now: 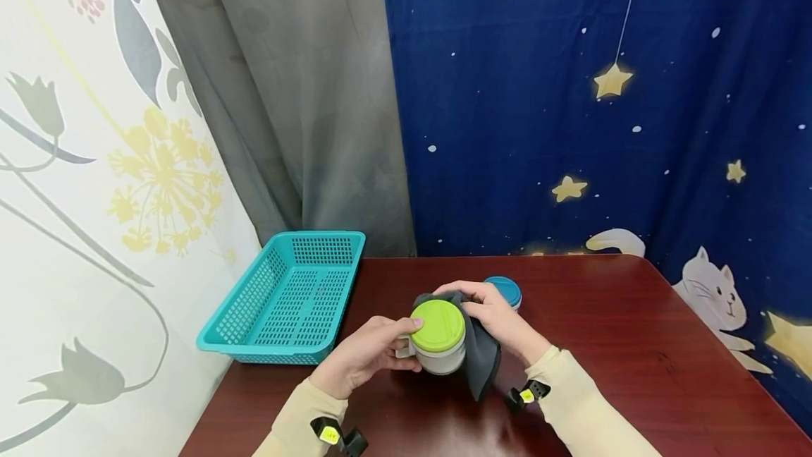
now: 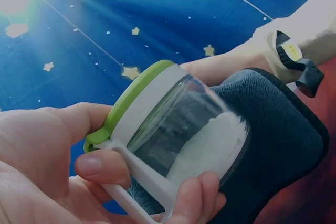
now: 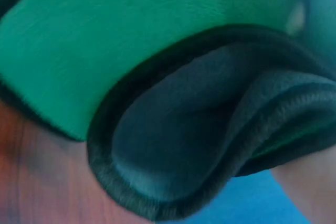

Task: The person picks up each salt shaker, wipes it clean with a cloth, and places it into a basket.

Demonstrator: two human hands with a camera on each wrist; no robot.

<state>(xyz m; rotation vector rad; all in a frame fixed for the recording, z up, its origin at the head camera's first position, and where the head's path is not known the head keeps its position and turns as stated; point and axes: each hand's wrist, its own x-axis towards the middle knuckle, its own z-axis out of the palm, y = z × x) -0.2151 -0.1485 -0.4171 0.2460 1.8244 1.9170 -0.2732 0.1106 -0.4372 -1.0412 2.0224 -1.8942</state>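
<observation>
My left hand [image 1: 371, 352] grips the white handle [image 2: 142, 179] of a clear seasoning jar [image 1: 439, 333] with a green flip lid, the thumb near the lid's edge. White contents lie inside the jar, which tilts in the left wrist view. My right hand [image 1: 491, 310] holds a dark grey cloth [image 1: 481, 358] against the jar's far right side. Part of the cloth hangs down beside the jar. In the right wrist view the cloth [image 3: 168, 145] shows a green face and dark edging; the right fingers are mostly hidden there.
Just behind my right hand stands another container with a blue lid [image 1: 504, 289], partly hidden. A turquoise plastic basket [image 1: 345, 302] sits at the left of the dark red-brown table [image 1: 609, 344]. Curtains [image 1: 539, 125] hang behind the table.
</observation>
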